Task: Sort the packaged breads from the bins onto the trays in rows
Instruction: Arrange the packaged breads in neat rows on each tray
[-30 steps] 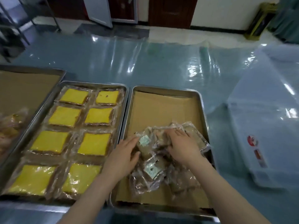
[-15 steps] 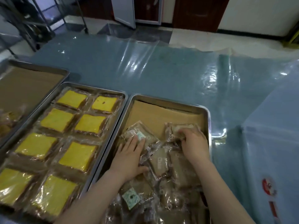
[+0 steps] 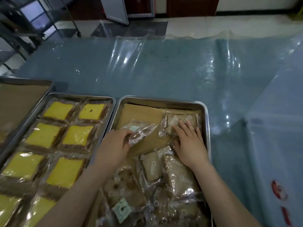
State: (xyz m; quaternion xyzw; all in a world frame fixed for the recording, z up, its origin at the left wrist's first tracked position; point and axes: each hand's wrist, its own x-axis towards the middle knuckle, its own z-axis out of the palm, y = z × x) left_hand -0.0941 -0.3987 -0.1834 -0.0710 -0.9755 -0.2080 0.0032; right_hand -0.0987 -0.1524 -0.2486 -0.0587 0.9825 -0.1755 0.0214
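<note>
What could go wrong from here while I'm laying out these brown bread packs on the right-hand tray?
1. The paper liner looks creased beside your left hand, which grips a green-labelled pack; dragging it may bunch the liner and skew rows.
2. The heaped packs overlap at the near end of the tray; pulling one could shift others.
3. Your right hand presses flat on the corner pack; hard pressure might squash the bread.

Brown breads (image 3: 178,177) in clear wrappers lie jumbled at the right tray's (image 3: 160,100) near end, two more toward its far end. Yellow breads (image 3: 77,135) fill the middle tray (image 3: 78,96) in two rows.
</note>
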